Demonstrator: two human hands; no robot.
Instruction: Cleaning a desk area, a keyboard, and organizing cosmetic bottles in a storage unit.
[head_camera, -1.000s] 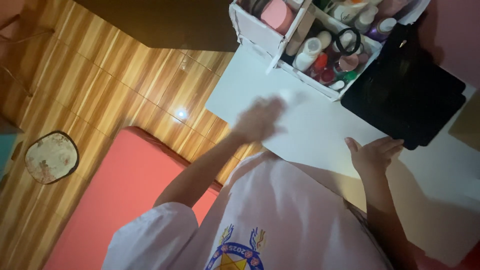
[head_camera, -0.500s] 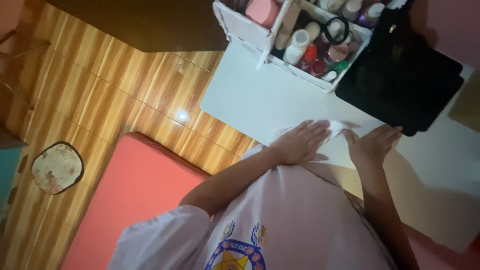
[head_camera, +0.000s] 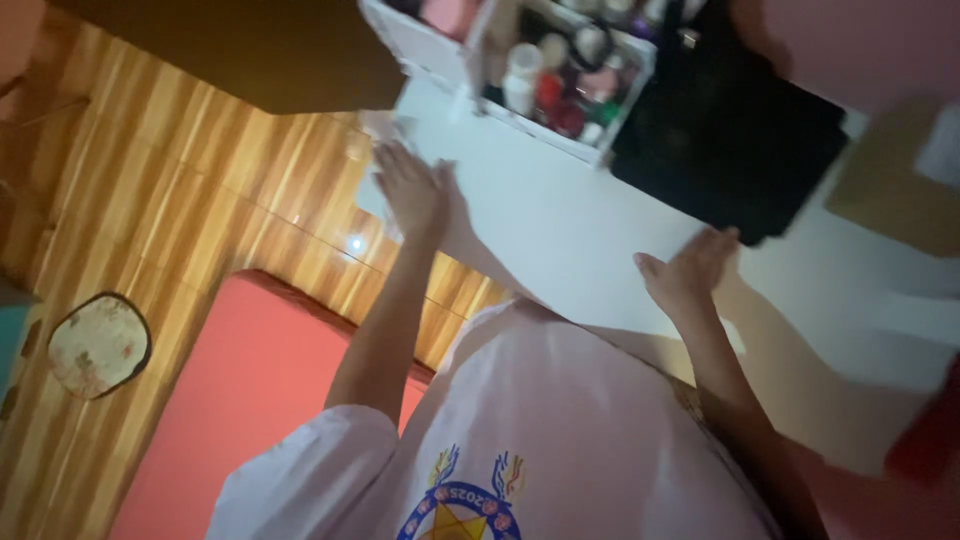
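head view: both hands flat on white table (head_camera: 560, 215), left hand (head_camera: 412, 190), right hand (head_camera: 690, 270).

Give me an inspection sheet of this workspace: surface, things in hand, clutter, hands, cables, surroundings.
Surface: white table, bare where the hands rest.
Things in hand: small pale scrap at the table edge by the left hand's fingertips; too blurred to tell what it is.
Clutter: white organizer packed with bottles and small items at the far side; black bag beside it.
Hands: left hand flat on the table, open; right hand open, resting at the near edge. Neither holds anything.
Cables: nothing seen.
Surroundings: wood-striped floor, red mat, floral cushion. Dim light.
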